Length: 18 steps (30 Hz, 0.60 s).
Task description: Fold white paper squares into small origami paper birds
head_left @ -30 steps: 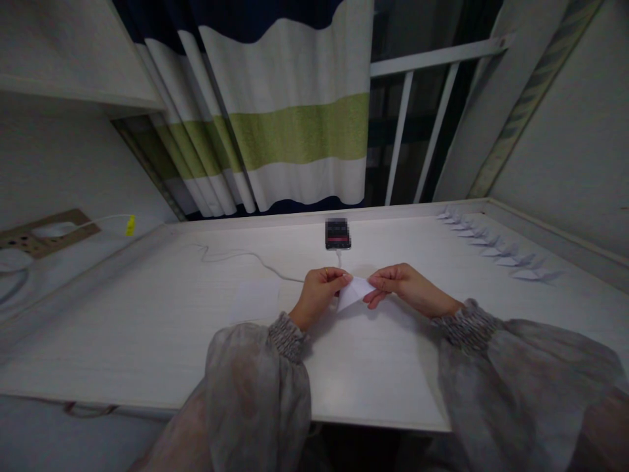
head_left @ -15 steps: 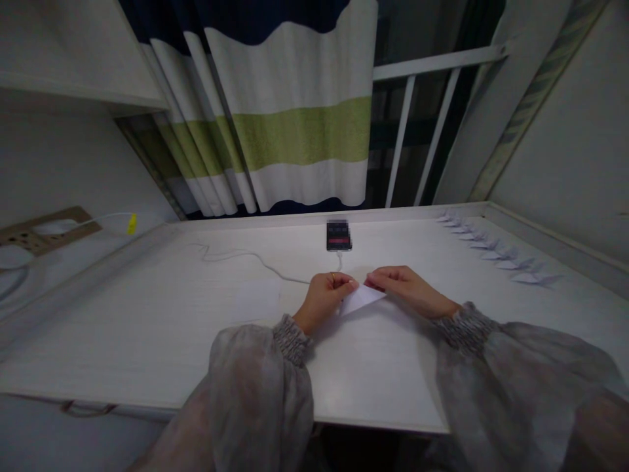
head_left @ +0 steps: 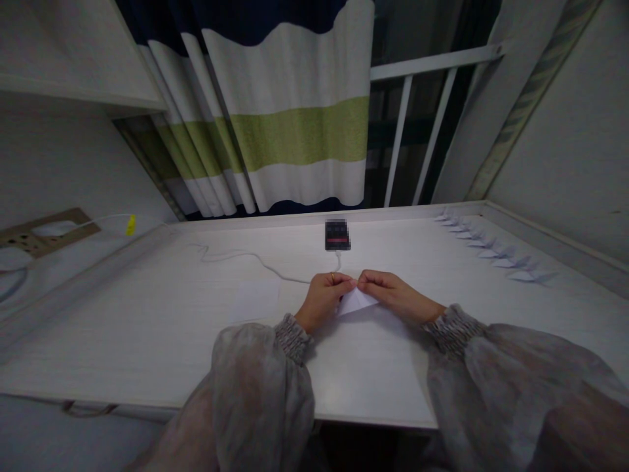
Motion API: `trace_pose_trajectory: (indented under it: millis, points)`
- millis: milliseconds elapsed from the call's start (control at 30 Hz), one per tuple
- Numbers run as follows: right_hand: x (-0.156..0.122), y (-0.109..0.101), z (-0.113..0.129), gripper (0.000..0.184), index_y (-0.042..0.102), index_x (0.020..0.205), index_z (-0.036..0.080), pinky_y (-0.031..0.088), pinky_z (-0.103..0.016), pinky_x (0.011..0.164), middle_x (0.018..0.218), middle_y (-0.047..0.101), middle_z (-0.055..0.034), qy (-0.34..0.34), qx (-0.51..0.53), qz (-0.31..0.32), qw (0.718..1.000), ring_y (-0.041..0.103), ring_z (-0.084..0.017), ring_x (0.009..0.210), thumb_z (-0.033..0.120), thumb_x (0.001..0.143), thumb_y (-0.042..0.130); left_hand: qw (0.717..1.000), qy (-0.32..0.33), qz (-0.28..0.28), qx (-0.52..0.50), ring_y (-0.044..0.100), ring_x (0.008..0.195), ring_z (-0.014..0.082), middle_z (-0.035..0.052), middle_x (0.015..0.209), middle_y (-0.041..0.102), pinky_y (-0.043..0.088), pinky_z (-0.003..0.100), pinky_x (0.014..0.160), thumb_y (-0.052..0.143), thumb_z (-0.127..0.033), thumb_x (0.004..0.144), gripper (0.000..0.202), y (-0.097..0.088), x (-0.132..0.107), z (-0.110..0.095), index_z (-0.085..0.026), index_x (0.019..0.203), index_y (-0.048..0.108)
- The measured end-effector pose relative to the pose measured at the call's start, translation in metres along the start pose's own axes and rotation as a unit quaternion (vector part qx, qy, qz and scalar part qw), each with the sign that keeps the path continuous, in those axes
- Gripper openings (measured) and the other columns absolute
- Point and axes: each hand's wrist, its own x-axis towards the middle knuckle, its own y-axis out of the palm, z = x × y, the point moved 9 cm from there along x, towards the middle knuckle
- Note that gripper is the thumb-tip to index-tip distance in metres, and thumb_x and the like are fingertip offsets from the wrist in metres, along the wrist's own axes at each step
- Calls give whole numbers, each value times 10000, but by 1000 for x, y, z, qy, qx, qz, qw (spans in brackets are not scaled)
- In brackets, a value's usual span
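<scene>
A small folded piece of white paper (head_left: 356,302) is held between my two hands, a little above the white desk. My left hand (head_left: 324,298) pinches its upper left part between thumb and fingers. With thumb and forefinger, my right hand (head_left: 390,292) grips the top edge close beside the left fingertips. The lower part of the paper hangs in view as a pale triangle; the fingers hide its upper edge. To the left of my left hand, a flat sheet of white paper (head_left: 254,300) lies on the desk.
A phone (head_left: 337,235) with a white cable (head_left: 268,265) lies behind my hands. Several folded paper figures (head_left: 528,275) stand in a row at the right. A striped curtain (head_left: 299,131) hangs at the back, and a power socket panel (head_left: 49,231) is at the left.
My right hand has moved left, closing its fingers on the paper's top edge beside the left fingertips. The left hand has stayed almost in place.
</scene>
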Motion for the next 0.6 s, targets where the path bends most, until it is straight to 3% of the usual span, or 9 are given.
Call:
trace_pose_trajectory:
  millis: [133,333,467,600]
  points:
    - [-3,-4,-1,189,469,645,163,274,-226,528,590,382,41,13,27,17,999,352,-87,555,320,745,441,1000,6,1,1,354,426,48,-22,451,484,249,199,440,661,-295,555,206,-3,3,1,-94,592,644]
    - [-6,-18,-1,192,459,599,167,304,-243,580,567,427,34,14,42,5,999,388,-97,568,313,724,466,997,16,-79,-9,351,416,48,-27,443,480,262,201,435,677,-314,526,223,-23,5,-1,-103,587,639]
    - [-4,-25,-4,201,459,574,169,306,-247,577,544,431,38,23,56,-25,998,388,-95,552,308,718,476,995,0,-95,-34,354,412,45,-23,456,500,263,199,427,685,-300,507,224,-26,6,1,-98,589,636]
    - [-4,-45,-10,193,458,553,172,307,-244,566,520,432,43,6,83,-99,992,383,-90,529,274,717,470,983,-17,-163,-82,398,429,52,-20,475,517,296,196,439,685,-280,493,221,-41,4,3,-97,596,617]
